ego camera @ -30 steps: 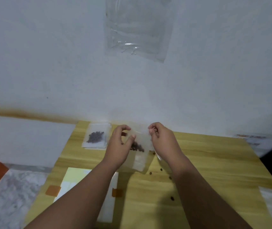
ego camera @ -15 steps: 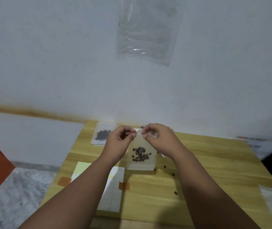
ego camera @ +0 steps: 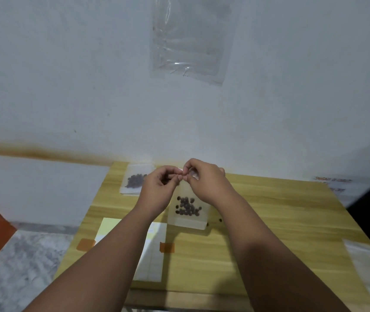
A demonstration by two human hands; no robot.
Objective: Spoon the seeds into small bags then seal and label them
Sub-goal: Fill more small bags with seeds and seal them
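Seed bag top between the fingers

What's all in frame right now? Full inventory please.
held seed bag: 1, clear, dark seeds, upright at table centre
second seed bag: 1, clear, dark seeds, flat at table's far left corner
loose seeds: at least 2, dark, on table right of held seed bag
paper sheet: 1, pale yellow-white, table's near left
tape pieces: 2, orange-brown, sheet's side edges
plastic bag: 1, clear, on wall
table: 1, light wood
left hand: pinches held seed bag's top
right hand: same
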